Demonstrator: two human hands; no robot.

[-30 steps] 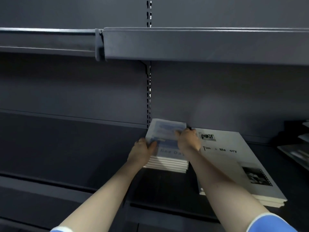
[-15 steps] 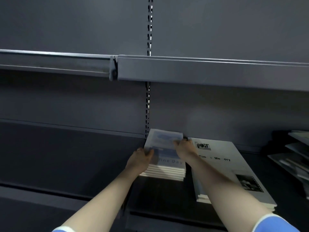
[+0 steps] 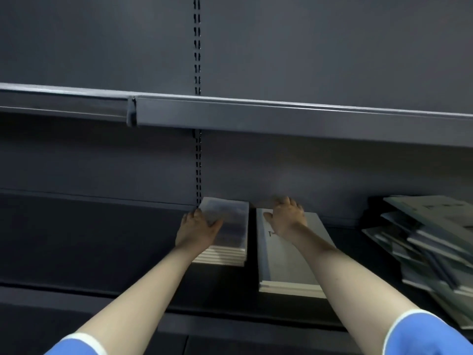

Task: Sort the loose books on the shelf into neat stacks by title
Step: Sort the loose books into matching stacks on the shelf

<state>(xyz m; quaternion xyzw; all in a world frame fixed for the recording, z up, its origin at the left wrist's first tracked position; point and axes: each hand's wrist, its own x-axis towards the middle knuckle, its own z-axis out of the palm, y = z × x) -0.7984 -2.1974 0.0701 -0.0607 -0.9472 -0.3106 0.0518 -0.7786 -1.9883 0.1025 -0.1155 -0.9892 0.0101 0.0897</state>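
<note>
Left hand [image 3: 198,230] at frame centre, fingers curled round left edge of small blue-covered stack [image 3: 225,234]; cover print blurred, unreadable. Right hand [image 3: 285,219] just right, fingers bent over far end of white stack [image 3: 286,260], resting on top book; only letter "T" legible beside wrist, forearm hides rest. Both stacks on dark lower shelf [image 3: 89,239], narrow gap between. Loose heap of grey-green books [image 3: 425,242] slumps at right edge. Upper shelf [image 3: 281,116] crosses mid-frame. Blue sleeves at bottom corners.
</note>
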